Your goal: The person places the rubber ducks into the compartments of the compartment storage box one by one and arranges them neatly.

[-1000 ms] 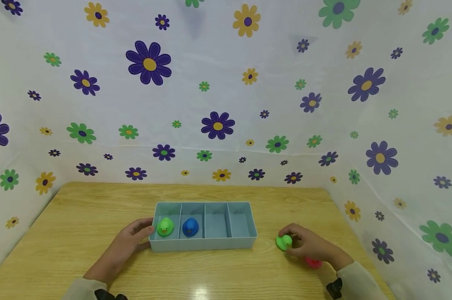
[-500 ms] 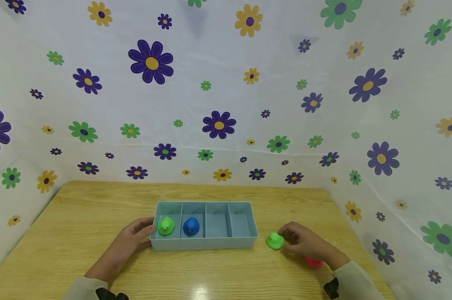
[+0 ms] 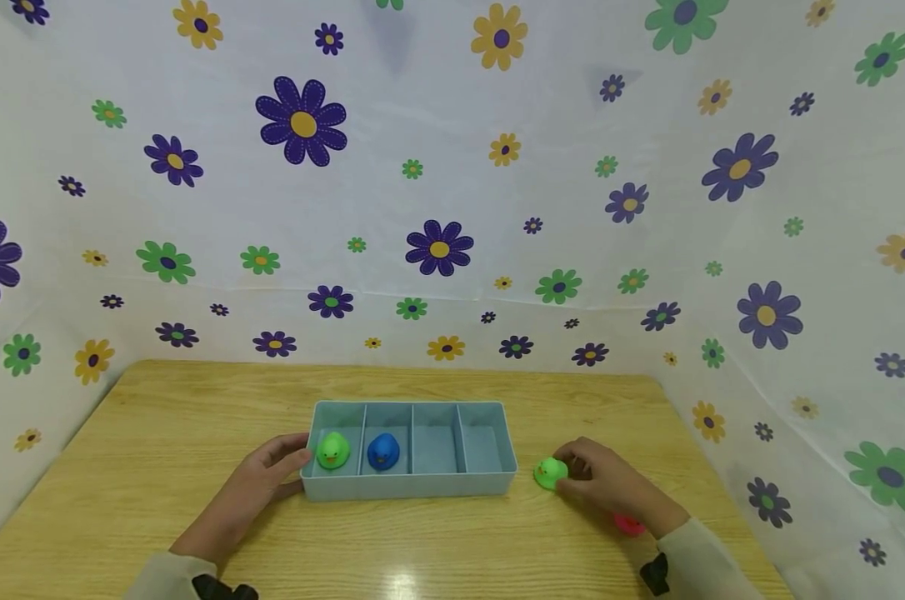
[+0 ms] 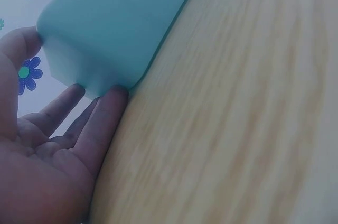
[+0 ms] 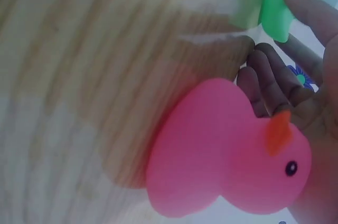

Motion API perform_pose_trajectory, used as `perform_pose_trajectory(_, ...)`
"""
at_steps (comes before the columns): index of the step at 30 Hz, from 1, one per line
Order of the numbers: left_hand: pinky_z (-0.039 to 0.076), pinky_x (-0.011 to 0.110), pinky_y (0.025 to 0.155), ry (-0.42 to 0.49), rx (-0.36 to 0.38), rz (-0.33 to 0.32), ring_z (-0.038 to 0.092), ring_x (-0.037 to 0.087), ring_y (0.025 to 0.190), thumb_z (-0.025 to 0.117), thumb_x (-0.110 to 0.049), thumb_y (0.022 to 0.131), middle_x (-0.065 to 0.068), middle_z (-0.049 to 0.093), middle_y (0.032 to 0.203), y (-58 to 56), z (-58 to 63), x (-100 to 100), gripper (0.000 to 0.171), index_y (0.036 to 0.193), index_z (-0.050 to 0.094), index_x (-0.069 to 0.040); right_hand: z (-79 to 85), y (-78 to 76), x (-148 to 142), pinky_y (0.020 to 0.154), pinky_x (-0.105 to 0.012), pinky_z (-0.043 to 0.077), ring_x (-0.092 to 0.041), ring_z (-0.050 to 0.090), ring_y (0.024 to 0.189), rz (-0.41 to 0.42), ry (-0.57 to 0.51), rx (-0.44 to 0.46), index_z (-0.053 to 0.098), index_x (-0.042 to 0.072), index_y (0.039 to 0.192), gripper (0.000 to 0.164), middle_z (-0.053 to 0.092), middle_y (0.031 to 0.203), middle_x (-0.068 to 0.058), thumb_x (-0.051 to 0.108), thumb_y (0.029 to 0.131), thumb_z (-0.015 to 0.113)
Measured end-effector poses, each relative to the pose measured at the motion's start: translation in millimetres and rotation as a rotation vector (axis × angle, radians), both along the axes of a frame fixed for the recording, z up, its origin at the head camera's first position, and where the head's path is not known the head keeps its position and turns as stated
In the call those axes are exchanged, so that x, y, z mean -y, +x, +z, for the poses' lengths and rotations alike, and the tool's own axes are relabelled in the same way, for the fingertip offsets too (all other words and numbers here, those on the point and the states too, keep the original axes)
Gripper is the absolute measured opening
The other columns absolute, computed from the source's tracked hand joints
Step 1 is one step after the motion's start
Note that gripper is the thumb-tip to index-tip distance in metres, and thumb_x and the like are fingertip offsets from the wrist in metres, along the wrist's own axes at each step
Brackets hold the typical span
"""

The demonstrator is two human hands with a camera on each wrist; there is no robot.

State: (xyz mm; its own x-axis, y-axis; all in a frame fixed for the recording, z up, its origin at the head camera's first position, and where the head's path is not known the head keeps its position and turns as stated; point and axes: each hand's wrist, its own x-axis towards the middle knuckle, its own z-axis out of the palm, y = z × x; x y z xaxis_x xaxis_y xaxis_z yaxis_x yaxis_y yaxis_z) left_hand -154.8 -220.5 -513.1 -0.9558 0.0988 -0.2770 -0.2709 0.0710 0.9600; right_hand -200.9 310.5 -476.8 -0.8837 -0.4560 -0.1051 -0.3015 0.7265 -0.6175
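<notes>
A pale blue divided box (image 3: 407,487) stands on the table, and my left hand (image 3: 246,492) touches its left end with its fingertips. In the left wrist view, fairly straight fingers rest against the end wall of the box (image 4: 116,23). A green rubber duck (image 3: 333,451) sits in the leftmost compartment; a blue rubber duck (image 3: 383,452) sits in the one beside it. Right of the box, my right hand (image 3: 606,481) pinches another green rubber duck (image 3: 548,472) between thumb and finger. A pink rubber duck (image 5: 227,155) lies under that wrist, mostly hidden in the head view.
The wooden table (image 3: 437,550) carries the box near its middle. A white cloth with printed flowers (image 3: 452,192) rises behind the table and along both sides. The box's two right compartments (image 3: 486,442) hold nothing.
The right hand has moved left with the green duck, which is now turned and closer to the box. Half a second ago the fingers were looser behind it. The left hand has stayed put.
</notes>
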Motion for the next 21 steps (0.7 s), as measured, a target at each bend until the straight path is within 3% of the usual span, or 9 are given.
perform_pose_trajectory(6, 0.053, 0.044, 0.107, 0.018, 0.006, -0.006, 0.038, 0.038, 0.148, 0.063, -0.047, 0.102, 0.017, 0.035, 0.164, -0.7, 1.8, 0, 0.073, 0.157, 0.038, -0.005, -1.7, 0.2, 3, 0.087, -0.034, 0.056, -0.018, 0.058, 0.103, 0.003, 0.022, -0.078, 0.06, 0.003, 0.133, 0.044, 0.06, 0.117, -0.003, 0.015, 0.094, 0.076)
perform_pose_trajectory(12, 0.054, 0.044, 0.107, 0.019, 0.0, -0.005, 0.039, 0.038, 0.147, 0.063, -0.046, 0.102, 0.018, 0.036, 0.163, -1.4, 3.1, 0, 0.072, 0.156, 0.038, -0.005, -5.4, 0.2, 17, 0.089, -0.041, 0.057, -0.017, 0.06, 0.102, -0.096, 0.132, -0.158, 0.062, 0.005, 0.129, 0.062, 0.063, 0.116, -0.002, 0.039, 0.084, 0.087)
perform_pose_trajectory(17, 0.055, 0.044, 0.106, 0.016, -0.005, -0.001, 0.04, 0.039, 0.147, 0.063, -0.045, 0.103, 0.018, 0.037, 0.162, -1.2, 1.8, 0, 0.071, 0.156, 0.039, -0.004, -8.0, -5.0, 29, 0.083, -0.037, 0.056, -0.014, 0.058, 0.094, -0.138, 0.178, -0.183, 0.063, 0.009, 0.118, 0.048, 0.061, 0.107, 0.0, 0.037, 0.086, 0.086)
perform_pose_trajectory(21, 0.054, 0.043, 0.106, 0.022, -0.006, -0.006, 0.039, 0.039, 0.147, 0.062, -0.045, 0.103, 0.018, 0.036, 0.163, -0.6, 2.3, 1, 0.071, 0.156, 0.038, -0.004, -7.6, -7.1, 32, 0.081, -0.033, 0.054, -0.012, 0.055, 0.09, -0.152, 0.127, -0.143, 0.064, 0.009, 0.115, 0.039, 0.059, 0.105, 0.0, 0.026, 0.087, 0.085)
